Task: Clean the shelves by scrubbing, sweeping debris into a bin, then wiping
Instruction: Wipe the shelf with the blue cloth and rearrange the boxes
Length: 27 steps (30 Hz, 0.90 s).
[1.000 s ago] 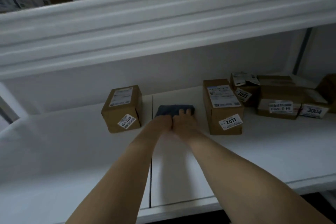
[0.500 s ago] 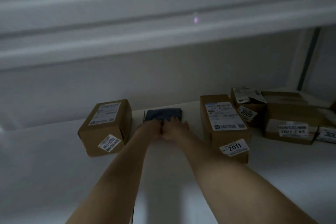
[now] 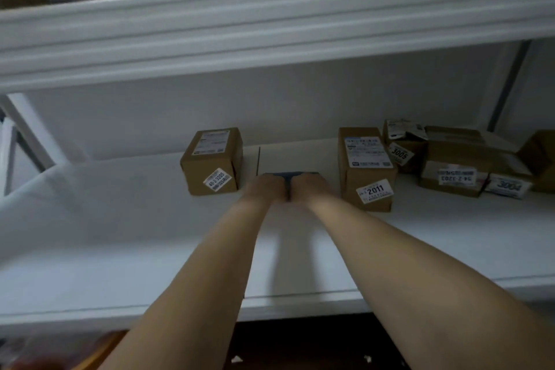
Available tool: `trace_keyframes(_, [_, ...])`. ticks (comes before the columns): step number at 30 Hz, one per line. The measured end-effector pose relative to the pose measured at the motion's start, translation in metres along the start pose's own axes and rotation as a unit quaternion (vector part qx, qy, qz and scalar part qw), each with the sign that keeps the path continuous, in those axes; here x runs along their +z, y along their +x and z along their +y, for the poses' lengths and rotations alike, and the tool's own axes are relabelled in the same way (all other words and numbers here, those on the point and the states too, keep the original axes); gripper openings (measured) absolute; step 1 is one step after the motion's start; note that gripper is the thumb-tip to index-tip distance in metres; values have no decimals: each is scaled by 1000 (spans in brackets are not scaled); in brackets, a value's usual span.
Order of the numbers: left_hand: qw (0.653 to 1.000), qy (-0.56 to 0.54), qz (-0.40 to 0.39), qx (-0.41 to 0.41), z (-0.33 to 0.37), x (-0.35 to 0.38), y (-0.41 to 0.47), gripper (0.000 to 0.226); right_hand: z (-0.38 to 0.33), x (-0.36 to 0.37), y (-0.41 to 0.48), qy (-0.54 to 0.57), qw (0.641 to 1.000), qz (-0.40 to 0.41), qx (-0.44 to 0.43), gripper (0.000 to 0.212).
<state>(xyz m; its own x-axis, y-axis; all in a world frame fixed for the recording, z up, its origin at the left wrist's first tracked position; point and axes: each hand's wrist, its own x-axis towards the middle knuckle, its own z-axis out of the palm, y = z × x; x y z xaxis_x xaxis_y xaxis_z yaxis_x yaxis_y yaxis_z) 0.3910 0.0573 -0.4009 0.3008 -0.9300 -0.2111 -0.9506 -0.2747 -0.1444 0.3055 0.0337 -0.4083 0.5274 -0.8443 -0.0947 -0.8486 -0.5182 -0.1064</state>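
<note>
Underneath left hand, right hand: cloth

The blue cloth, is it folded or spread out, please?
Likely folded: the blue cloth is compact, no wider than the left hand and right hand covering it.

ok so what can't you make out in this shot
Head view only.
Blue cloth: mostly covered by the left hand and right hand; just its far edge shows.
Either hand's grip: blurred, seen from behind.
Brown box at far right: cut off by the frame edge.
Fine print on the 2011 box: too small.
</note>
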Motion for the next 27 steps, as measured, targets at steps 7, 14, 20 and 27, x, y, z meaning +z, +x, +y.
trace_keyframes(7, [998,-17,-41,49,13,0,-72,43,-1,-11,-66,-33,997,-74,3,35])
trace_keyframes(14, [969,-154,-191,10,26,-5,-114,34,9,-24,-105,-76,972,-222,-28,42])
trace_keyframes(20, [970,-127,-194,74,49,-6,-127,31,38,-26,-120,-71,950,-305,-16,38])
trace_keyframes(27, [980,-64,-111,152,67,12,-119,36,56,-17,-125,-79,984,-122,104,45])
